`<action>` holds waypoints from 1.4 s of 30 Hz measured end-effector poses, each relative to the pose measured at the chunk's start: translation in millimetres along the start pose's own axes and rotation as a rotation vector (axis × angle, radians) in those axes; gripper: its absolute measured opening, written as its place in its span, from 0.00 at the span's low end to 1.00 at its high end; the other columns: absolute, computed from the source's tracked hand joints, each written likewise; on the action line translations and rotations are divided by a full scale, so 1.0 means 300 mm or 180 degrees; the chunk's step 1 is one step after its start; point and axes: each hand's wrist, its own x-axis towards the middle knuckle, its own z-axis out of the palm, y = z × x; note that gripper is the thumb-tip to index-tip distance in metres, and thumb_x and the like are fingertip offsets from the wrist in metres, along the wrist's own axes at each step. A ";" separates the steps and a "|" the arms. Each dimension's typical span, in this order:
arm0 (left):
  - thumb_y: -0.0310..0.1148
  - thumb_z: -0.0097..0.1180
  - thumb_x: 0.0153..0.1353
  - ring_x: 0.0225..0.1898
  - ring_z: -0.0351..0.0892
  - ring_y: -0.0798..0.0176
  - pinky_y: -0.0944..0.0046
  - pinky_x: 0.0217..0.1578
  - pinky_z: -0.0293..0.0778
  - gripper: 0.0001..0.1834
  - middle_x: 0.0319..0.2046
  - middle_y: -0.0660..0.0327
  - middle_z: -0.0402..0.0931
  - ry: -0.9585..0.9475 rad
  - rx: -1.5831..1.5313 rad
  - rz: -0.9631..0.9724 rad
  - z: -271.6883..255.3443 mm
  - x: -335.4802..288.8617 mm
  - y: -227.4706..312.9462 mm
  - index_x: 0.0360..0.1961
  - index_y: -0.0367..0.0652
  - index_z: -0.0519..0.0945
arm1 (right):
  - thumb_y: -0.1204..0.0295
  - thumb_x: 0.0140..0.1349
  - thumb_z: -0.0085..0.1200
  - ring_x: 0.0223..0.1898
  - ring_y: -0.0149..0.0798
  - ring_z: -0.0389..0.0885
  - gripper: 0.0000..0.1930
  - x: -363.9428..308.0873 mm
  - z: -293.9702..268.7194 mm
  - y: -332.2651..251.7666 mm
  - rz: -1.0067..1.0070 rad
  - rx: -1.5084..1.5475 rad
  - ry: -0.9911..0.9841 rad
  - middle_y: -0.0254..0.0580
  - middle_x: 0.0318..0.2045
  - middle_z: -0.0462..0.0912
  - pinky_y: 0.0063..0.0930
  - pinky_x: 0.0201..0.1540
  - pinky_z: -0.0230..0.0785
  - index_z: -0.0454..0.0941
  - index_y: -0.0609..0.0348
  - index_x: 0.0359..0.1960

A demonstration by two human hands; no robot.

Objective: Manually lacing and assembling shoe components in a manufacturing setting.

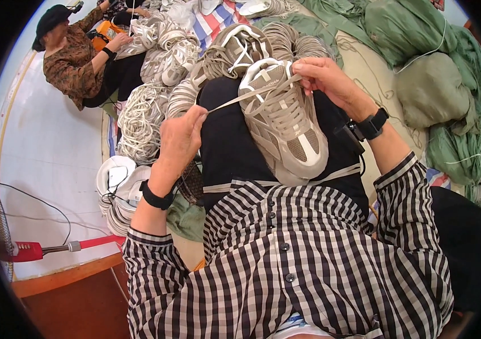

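Note:
A beige and grey sneaker rests on my black-trousered lap, its toe toward me and its lacing facing up. A flat beige shoelace stretches taut across the tongue. My left hand, left of the shoe, is closed in a pinch on one length of the lace. Beside the shoe's collar, my right hand pinches the lace near the top eyelets. Lower down, the lace is threaded in rows across the shoe. A second sneaker lies just beyond my knees.
White laces lie heaped to the left, near stacked shoes. Green cloth sacks fill the far right. At the upper left sits another person among shoes. A red-handled tool is at the lower left, by a wooden edge.

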 end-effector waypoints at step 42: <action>0.18 0.55 0.52 0.25 0.80 0.54 0.61 0.23 0.72 0.13 0.25 0.52 0.78 0.1548 0.0300 0.1072 0.152 0.231 0.218 0.40 0.41 0.78 | 0.71 0.62 0.55 0.20 0.17 0.60 0.05 -0.020 -0.002 -0.127 -0.0778 -0.1625 -0.0405 0.20 0.18 0.67 0.14 0.22 0.54 0.73 0.54 0.36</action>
